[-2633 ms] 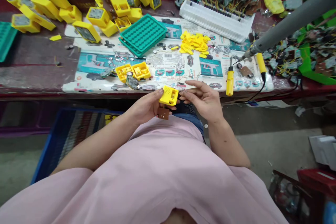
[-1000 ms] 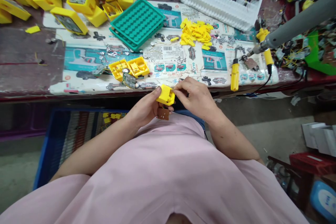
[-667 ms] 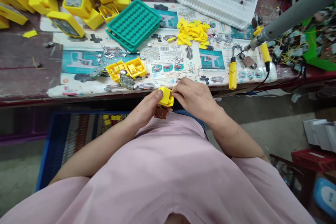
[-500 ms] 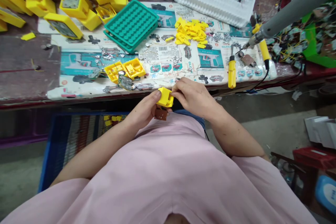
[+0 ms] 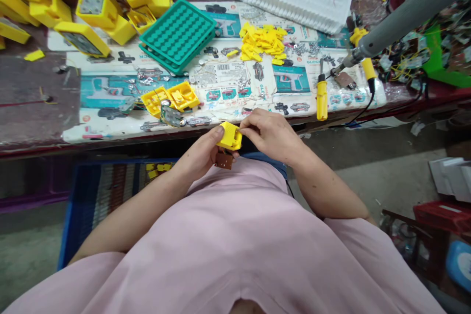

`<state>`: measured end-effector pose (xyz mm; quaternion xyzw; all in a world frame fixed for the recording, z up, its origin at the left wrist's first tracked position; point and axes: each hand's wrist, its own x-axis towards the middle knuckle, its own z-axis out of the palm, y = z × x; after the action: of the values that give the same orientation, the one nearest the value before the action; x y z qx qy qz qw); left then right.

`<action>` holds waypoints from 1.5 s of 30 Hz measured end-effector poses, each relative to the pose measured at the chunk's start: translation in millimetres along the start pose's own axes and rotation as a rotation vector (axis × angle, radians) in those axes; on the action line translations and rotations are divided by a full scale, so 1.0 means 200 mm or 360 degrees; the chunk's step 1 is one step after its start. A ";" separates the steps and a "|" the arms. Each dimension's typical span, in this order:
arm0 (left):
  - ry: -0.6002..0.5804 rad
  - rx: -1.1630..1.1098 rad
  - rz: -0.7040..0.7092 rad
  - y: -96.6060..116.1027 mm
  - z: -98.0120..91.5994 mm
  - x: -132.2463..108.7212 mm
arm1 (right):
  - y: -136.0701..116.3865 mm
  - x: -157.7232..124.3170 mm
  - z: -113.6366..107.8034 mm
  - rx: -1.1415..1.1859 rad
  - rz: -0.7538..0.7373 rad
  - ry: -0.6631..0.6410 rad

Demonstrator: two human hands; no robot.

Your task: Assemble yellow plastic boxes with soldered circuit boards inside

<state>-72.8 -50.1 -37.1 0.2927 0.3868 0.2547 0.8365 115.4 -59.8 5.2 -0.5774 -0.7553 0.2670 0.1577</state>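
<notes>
My left hand grips a small yellow plastic housing, its thumb lying along the top face. Below the housing a brown circuit board hangs out by the left fingers. At the housing's right side, by its opening, my right hand is closed in a pinch; whatever lies between the fingertips is hidden. On the table beyond sit opened yellow housing halves, with a loose circuit board in front of them.
Teal trays, a pile of yellow plastic pieces and a white ribbed rack lie further back. To the right are a yellow-handled screwdriver and a hanging grey power driver. Yellow housings crowd the left.
The view has shifted slightly, so the table items appear a little further left. Both hands keep nearly the same pose at the housing, which looks slightly turned.
</notes>
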 end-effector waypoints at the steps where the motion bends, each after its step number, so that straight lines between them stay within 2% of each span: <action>1: 0.0017 0.0017 0.0018 0.00 0.00 0.00 | -0.02 0.00 0.00 -0.0083 0.0010 -0.0010; 5: 0.0067 0.0041 0.0050 0.00 0.02 0.00 | -0.05 -0.01 -0.01 -0.0336 0.0053 -0.0027; 9: 0.0046 -0.0010 -0.0064 0.02 0.02 0.00 | -0.01 0.00 -0.05 -0.0159 -0.0010 0.0046; 12: 0.0053 0.0043 -0.0035 0.02 0.01 0.00 | 0.02 0.01 -0.07 -0.0070 -0.0038 0.0099; 16: 0.0061 0.0389 0.0158 0.01 -0.01 0.00 | 0.01 -0.01 -0.07 -0.0130 -0.0124 0.0035; 19: -0.0001 0.0819 0.0456 0.02 0.00 -0.01 | 0.02 -0.03 -0.06 -0.0152 -0.0231 0.0078; 22: -0.0015 0.1130 0.0712 0.04 0.02 -0.04 | 0.05 -0.07 -0.04 -0.0132 -0.0449 0.0269; 25: 0.0093 0.1271 0.0941 0.06 0.06 -0.07 | 0.11 -0.11 0.01 -0.0169 -0.0652 0.0570; 27: 0.0165 0.1350 0.1075 0.07 0.08 -0.08 | 0.15 -0.14 0.05 -0.0202 -0.0693 0.0747; 31: 0.0176 0.1471 0.1175 0.07 0.10 -0.09 | 0.20 -0.16 0.12 -0.0131 -0.0685 0.0937; 37: 0.0117 0.1556 0.1246 0.06 0.06 -0.08 | 0.18 -0.14 0.14 -0.0248 -0.0798 0.1072; 41: 0.0153 0.1548 0.1300 0.06 0.03 -0.08 | 0.16 -0.12 0.13 -0.0204 -0.0919 0.1061; 45: 0.0147 0.1540 0.1336 0.08 0.02 -0.08 | 0.15 -0.12 0.13 -0.0233 -0.0856 0.0910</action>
<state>-81.9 -50.0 -16.3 0.7524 0.3462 0.3695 0.4214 132.2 -83.4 -31.8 -0.4199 -0.8222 -0.0098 0.3842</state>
